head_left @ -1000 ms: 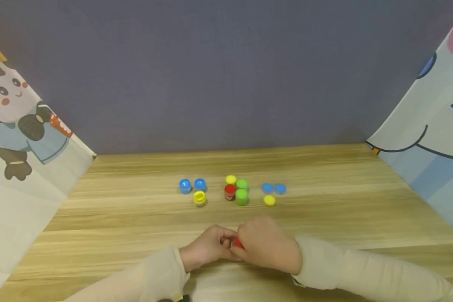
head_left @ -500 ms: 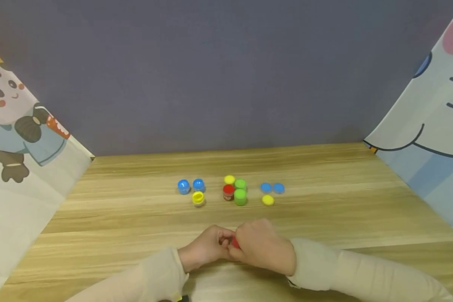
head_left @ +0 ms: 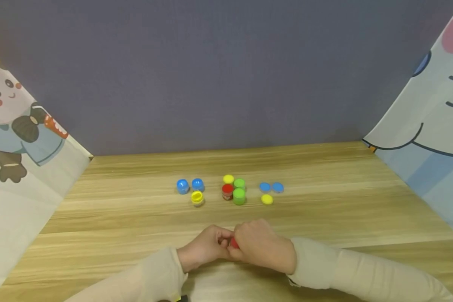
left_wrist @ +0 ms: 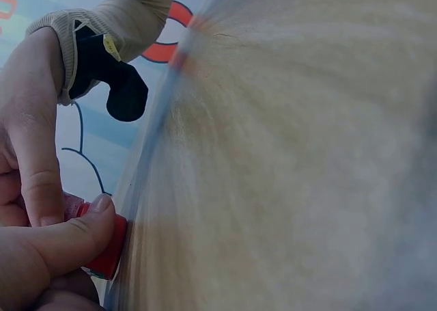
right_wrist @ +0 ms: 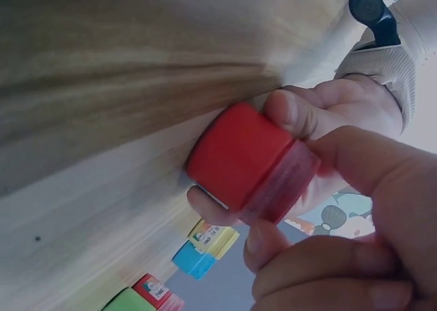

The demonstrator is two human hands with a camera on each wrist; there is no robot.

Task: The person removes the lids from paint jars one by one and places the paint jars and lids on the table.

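- At the near side of the bench [head_left: 128, 218], both hands meet around one red jar [right_wrist: 239, 157]; I cannot tell whether it touches the surface.
- Left hand [head_left: 210, 247]: thumb and finger grip the jar's red body, clear in my right wrist view.
- Right hand [head_left: 262, 247]: digits pinch the pinkish, see-through end; from the head camera I get mostly knuckles and a sliver of red.
- Farther back, left: two blue jars [head_left: 183, 187] side by side, yellow jar [head_left: 197, 199] just nearer.
- Middle: close cluster of second red jar [head_left: 227, 192], two green jars [head_left: 239, 196], yellow-topped item [head_left: 228, 179].
- Right: two blue discs [head_left: 265, 187], yellow disc [head_left: 266, 199] nearer.
- Beyond: grey backdrop [head_left: 226, 75].
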